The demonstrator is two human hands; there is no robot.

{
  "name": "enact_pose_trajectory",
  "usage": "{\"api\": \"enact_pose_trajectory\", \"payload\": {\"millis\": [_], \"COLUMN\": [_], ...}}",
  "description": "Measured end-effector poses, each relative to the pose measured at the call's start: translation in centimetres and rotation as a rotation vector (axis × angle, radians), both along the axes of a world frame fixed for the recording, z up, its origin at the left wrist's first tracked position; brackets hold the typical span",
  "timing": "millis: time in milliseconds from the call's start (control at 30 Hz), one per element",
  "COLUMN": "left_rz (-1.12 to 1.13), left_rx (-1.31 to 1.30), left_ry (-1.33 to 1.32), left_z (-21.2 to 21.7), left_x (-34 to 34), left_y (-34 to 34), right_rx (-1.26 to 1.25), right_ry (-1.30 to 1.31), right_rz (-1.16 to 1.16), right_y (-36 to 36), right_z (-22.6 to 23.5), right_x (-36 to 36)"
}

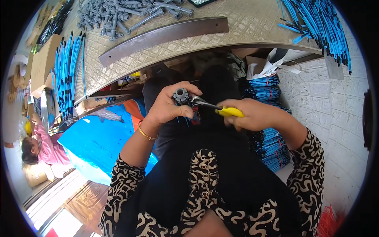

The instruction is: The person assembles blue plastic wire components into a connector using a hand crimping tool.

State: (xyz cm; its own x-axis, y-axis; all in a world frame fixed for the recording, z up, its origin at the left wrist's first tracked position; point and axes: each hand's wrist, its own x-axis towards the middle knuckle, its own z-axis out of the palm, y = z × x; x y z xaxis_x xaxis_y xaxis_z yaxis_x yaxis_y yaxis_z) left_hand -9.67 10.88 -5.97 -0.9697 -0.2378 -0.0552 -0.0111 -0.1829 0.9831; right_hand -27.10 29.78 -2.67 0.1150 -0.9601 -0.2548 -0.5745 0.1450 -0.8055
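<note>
Overhead, at twelve o'clock, the workbench point(252, 23) carries a curved metal bar point(162, 37), a heap of grey fittings point(118, 14) and blue rods point(316, 23). Below it, mid-frame, the left hand point(167, 108) is curled tight around a small grey cogged fitting point(181, 95). From three o'clock the right hand point(256, 114) grips yellow-handled pliers point(221, 110), their long axis lying nine-to-three, with the metal nose meeting the fitting.
</note>
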Motion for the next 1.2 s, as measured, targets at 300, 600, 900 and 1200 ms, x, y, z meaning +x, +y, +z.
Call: {"api": "enact_pose_trajectory", "payload": {"millis": [300,600,900,1200], "left_rz": [-0.145,-0.264,-0.180,-0.194], "left_rx": [0.037,-0.029,-0.060,-0.047], "left_ry": [-0.055,-0.176,-0.101,-0.112], "left_z": [0.7,1.6,1.2,0.3], "left_x": [0.3,-0.6,-0.1,0.2], "left_y": [-0.4,-0.4,-0.6,-0.5], "right_rx": [0.685,0.747,0.682,0.680], "right_ry": [-1.545,-0.830,-0.732,-0.505], "right_rz": [-0.080,-0.043,-0.021,-0.139], "right_y": [1.5,-2.2,-2.3,-1.7], "right_z": [-5.3,3.2,2.1,3.3], "right_x": [2.3,-3.0,-1.9,0.5]}}
